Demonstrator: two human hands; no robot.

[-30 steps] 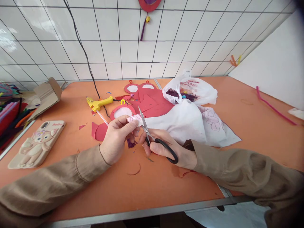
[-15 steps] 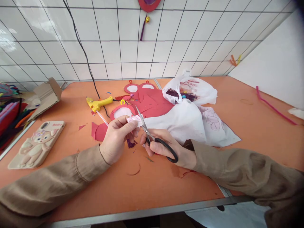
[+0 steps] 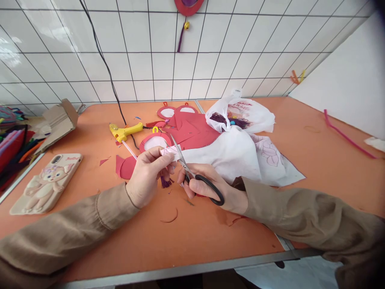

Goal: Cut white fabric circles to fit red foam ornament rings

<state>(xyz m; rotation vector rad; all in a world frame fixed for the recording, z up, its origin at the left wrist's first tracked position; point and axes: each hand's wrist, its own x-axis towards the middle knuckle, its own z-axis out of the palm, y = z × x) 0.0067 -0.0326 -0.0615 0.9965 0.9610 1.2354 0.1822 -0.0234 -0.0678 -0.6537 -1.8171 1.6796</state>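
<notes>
My left hand (image 3: pixel 147 174) pinches the corner of a white printed fabric sheet (image 3: pixel 237 154) that spreads to the right over the orange table (image 3: pixel 186 237). My right hand (image 3: pixel 210 188) grips black-handled scissors (image 3: pixel 192 170), fingers through the loops. The blades point up and left and meet the pinched fabric edge just right of my left fingertips. A small purple tassel (image 3: pixel 165 182) lies under my left hand.
Red foam cut-outs (image 3: pixel 186 128) and a yellow glue gun (image 3: pixel 124 130) lie behind my hands. A phone in a cartoon case (image 3: pixel 48 180) sits at left, near a torn cardboard box (image 3: pixel 60 118). A white plastic bag (image 3: pixel 240 114) and a pink pipe cleaner (image 3: pixel 345 136) are at right.
The scissor blades have swung slightly left and closed further on the fabric edge. Both hands have stayed almost in place.
</notes>
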